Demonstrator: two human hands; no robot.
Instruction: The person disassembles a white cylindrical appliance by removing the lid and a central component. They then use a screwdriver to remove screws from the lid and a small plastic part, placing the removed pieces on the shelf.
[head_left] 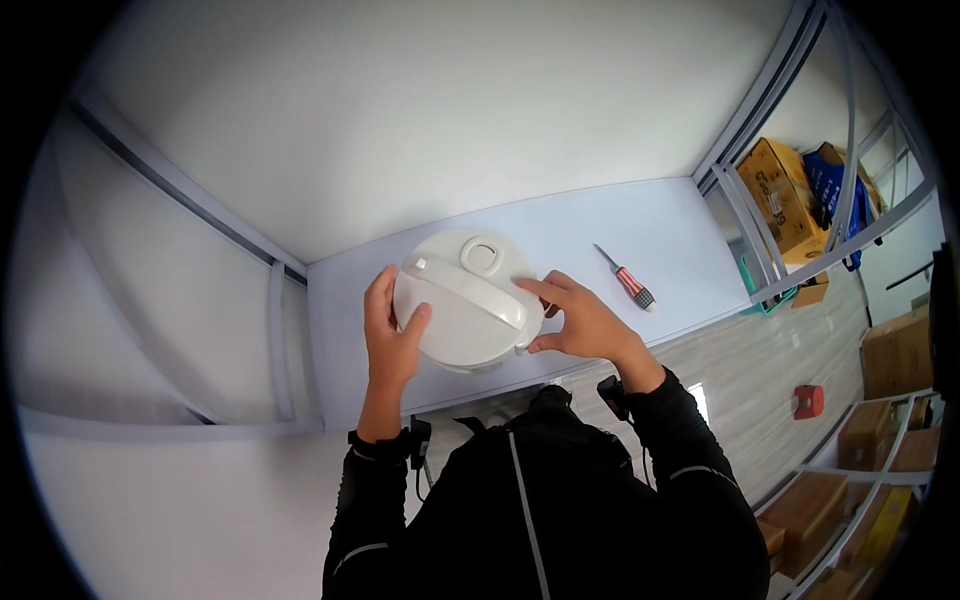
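A white rice cooker (460, 325) stands on the pale table, seen from above. Across its lid runs a broad raised handle bar, and a round steam vent (482, 256) sits near the far edge. My left hand (393, 325) clasps the cooker's left side, thumb lying over the lid. At the right side my right hand (585, 318) has its thumb and fingers on the rim, near a small tab at the lid's edge. To the right on the table lies a screwdriver (630, 283) with a red, white and dark patterned handle, untouched.
The pale table (660, 230) meets a white wall behind and metal frame posts at both sides. Beyond the right frame are a cardboard box (780, 195) and a blue bag (835, 185). A red stool-like object (808, 402) stands on the floor near shelves of boxes.
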